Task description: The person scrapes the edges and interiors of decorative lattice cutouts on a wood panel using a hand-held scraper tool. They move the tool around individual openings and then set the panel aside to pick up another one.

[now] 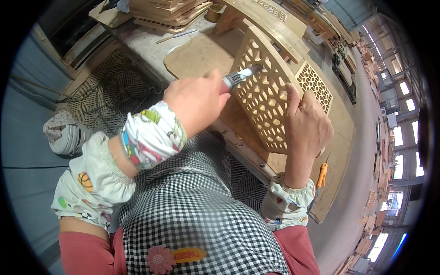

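Note:
My left hand (197,97) is closed round the red handle of a utility knife (238,78) with a silver front part. Its slightly blurred tip lies over the face of a wooden lattice panel (260,94). That panel stands tilted on the workbench, pierced by many angular openings inside a solid border. On its right edge, my right hand (306,120) grips the border, thumb up along the near face and fingers wrapped behind. The panel hides part of the bench behind it.
A second lattice panel (315,85) lies behind. An orange-handled pointed tool (322,175) rests near the bench's right edge. A curved wooden piece (270,27), a thin stick (176,36), a round container (214,13) and stacked boards (169,16) occupy the far side. A white bin (66,135) stands left.

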